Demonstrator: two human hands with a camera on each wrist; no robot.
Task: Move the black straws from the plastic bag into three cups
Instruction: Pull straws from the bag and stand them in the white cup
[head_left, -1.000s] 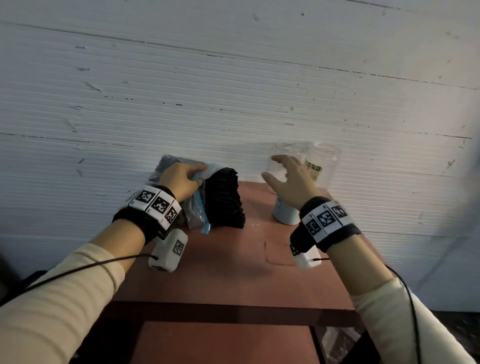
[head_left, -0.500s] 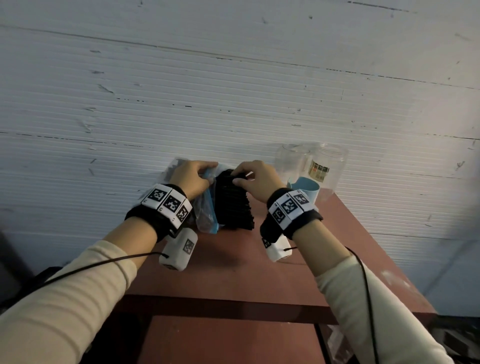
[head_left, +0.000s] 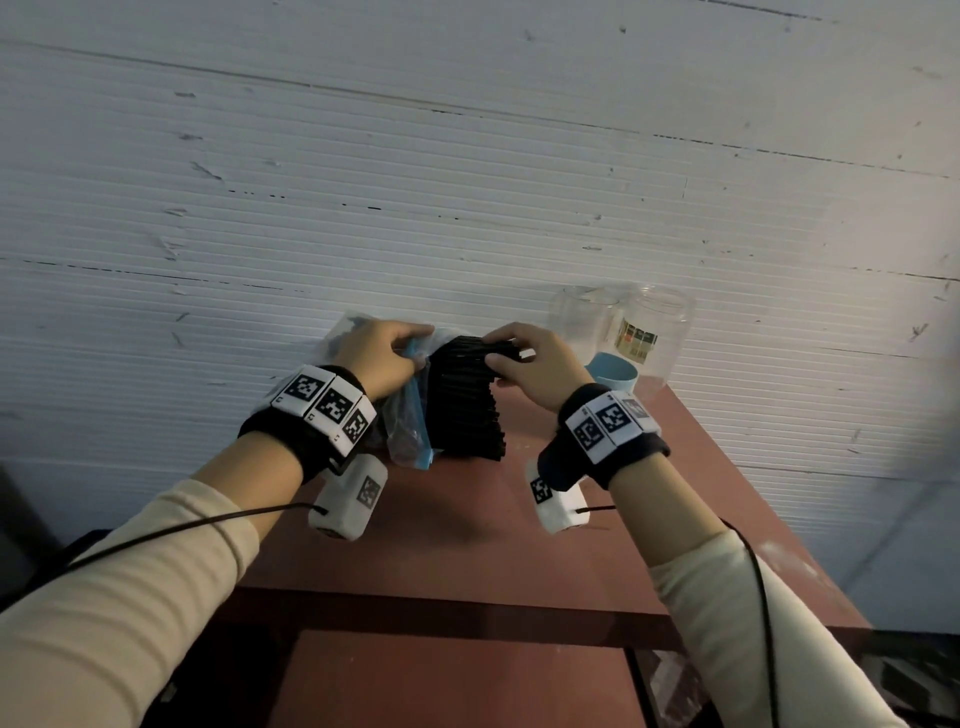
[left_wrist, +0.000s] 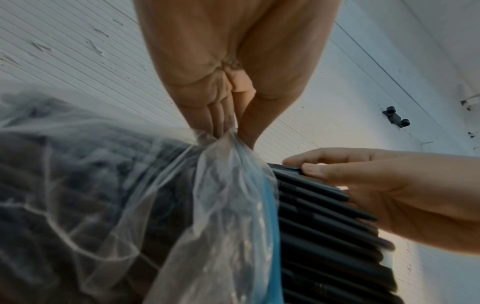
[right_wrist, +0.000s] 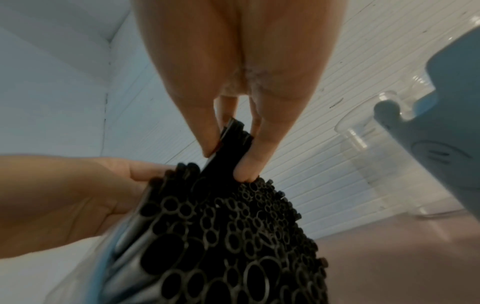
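Since a second ago, the right hand (head_left: 535, 364) has left the cups (head_left: 613, 371) and now pinches the top black straws (head_left: 467, 400); cups sit just past it. From the left wrist, the left hand (left_wrist: 233, 82) grips the bunched plastic bag (left_wrist: 213, 185). From the right wrist, thumb and fingers (right_wrist: 252, 156) squeeze a few straws sticking out of the bag.

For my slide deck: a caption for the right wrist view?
Right hand pinches a few black straws from the bundle.
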